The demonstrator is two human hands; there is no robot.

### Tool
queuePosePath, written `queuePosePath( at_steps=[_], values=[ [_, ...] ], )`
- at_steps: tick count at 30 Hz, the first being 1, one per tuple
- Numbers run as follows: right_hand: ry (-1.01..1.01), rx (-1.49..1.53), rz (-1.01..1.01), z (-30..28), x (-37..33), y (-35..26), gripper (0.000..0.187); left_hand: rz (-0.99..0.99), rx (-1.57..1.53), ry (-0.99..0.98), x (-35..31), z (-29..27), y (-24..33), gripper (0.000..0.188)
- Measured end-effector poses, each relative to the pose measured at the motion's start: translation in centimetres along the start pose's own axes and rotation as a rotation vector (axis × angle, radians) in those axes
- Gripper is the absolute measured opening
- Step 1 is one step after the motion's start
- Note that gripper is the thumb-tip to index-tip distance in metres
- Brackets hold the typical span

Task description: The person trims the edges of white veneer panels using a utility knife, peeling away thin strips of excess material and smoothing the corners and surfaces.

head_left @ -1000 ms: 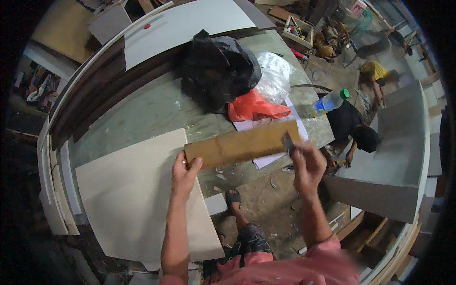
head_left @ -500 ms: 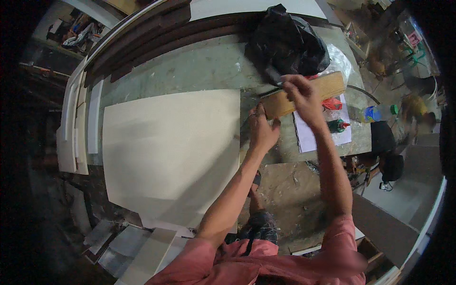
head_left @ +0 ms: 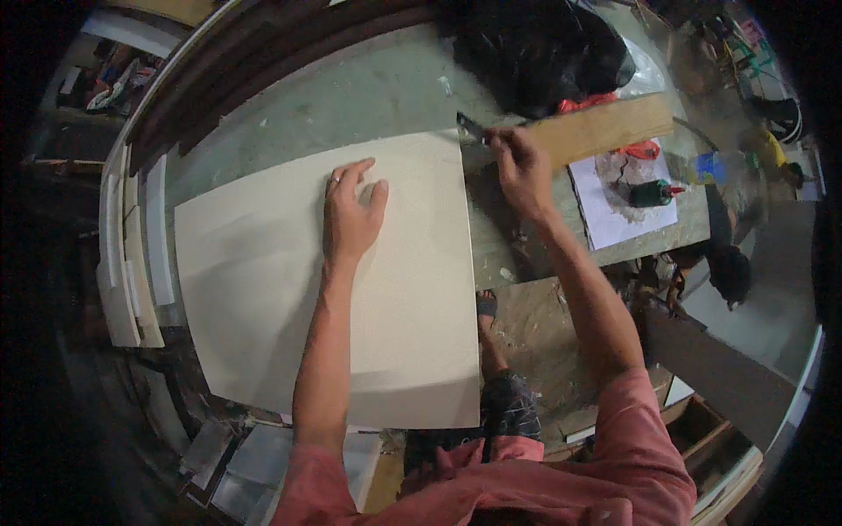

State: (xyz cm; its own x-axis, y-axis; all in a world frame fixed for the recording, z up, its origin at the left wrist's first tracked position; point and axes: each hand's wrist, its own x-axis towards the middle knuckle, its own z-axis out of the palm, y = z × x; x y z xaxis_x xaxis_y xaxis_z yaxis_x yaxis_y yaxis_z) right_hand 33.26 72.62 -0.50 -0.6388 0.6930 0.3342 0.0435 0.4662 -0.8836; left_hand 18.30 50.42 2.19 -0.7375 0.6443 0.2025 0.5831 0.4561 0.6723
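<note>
My left hand (head_left: 353, 215) is over the large cream board (head_left: 412, 307), its fingers apart and nothing in them. Whether the whole palm touches the surface, I cannot tell. Just past the board's right edge, my right hand (head_left: 526, 175) is closed on a short black tool (head_left: 472, 129) that points left toward the board's far right corner. The tool's kind is not clear; the fingers cover part of it. Beyond that hand, a flat wooden plank (head_left: 605, 131) lies slantwise on the worktable (head_left: 386, 83).
A black plastic bag (head_left: 539, 57) lies at the back. White paper (head_left: 623, 215) carries a dark green bottle (head_left: 651, 193) with a red cap. Red plastic (head_left: 638, 150) lies nearby. Dark strips (head_left: 298, 44) line the far edge; pale strips (head_left: 158, 232) stand at the left.
My left hand has left the wooden plank and moved left over the cream board. My right hand has come left and nearer, with the black tool now showing. The view has shifted somewhat.
</note>
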Motion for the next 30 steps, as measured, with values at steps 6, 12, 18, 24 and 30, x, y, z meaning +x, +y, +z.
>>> queuePosePath(
  at_steps=[6, 12, 18, 24, 30],
  values=[
    [-0.441, 0.064, 0.046, 0.6, 4.7, 0.9, 0.020, 0.124, -0.252, 0.031, 5.4, 3.5, -1.1, 0.037],
    [-0.617, -0.038, 0.010, 0.7, 6.7, 1.4, 0.018, 0.356, 0.010, 0.004, 7.5, 5.0, 0.0, 0.024],
    [-0.490, -0.052, -0.178, 1.3, 6.7, 2.5, 0.015, 0.338, 0.053, -0.033, 7.6, 5.4, 0.5, 0.017],
    [-0.520, -0.093, -0.161, 1.0, 6.0, 1.9, 0.014, 0.351, 0.053, -0.041, 7.4, 5.2, 0.4, 0.015],
    [-0.555, -0.127, -0.073, 0.6, 6.4, 1.5, 0.014, 0.327, -0.018, -0.019, 7.6, 5.8, 0.4, 0.013]
  ],
)
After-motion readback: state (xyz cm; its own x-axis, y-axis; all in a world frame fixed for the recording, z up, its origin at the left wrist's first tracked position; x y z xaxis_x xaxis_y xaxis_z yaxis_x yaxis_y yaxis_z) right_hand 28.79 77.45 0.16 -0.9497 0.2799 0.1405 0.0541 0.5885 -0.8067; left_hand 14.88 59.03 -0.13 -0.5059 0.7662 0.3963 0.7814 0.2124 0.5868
